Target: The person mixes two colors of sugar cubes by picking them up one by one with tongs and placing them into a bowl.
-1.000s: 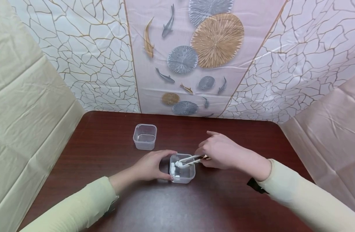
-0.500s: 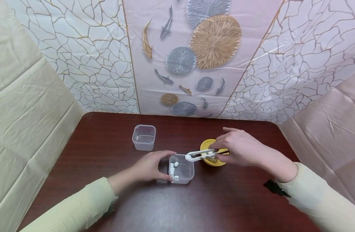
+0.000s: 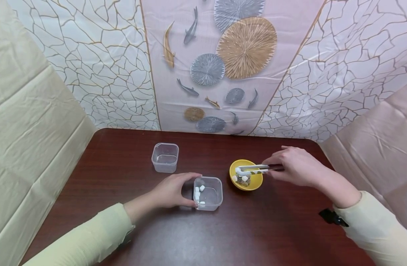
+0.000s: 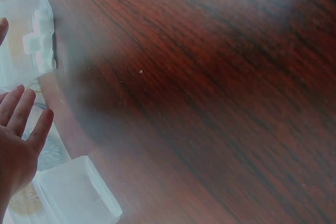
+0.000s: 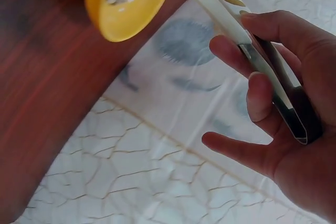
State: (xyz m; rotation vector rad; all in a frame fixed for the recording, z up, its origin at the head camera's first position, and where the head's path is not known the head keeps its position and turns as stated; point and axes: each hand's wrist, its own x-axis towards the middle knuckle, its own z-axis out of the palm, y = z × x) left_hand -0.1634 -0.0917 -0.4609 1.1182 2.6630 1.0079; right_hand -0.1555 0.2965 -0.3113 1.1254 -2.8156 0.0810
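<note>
My right hand [image 3: 297, 166] pinches small tongs [image 5: 252, 51] with white tips and metal handles. The tips reach over a yellow bowl [image 3: 257, 181], which holds white pieces [image 3: 244, 178] and some brownish-grey bits. Something white shows at the tongs' tips; whether it is a gripped piece I cannot tell. My left hand [image 3: 171, 190] holds a clear plastic container [image 3: 216, 203] by its left side, thumb at the near corner and fingers at the far one. Several small white marshmallow-like pieces [image 3: 197, 195] lie along that container's left side.
A second clear plastic container [image 3: 165, 166] stands farther back on the dark wooden table [image 3: 123, 155], left of the held one. Patterned cloth [image 3: 206, 99] hangs behind the table's far edge, with plain cloth at both sides.
My right hand has moved right with the tongs, from above the clear container to over the yellow bowl, uncovering the bowl. One white piece now lies apart in the container. My left hand has stayed put.
</note>
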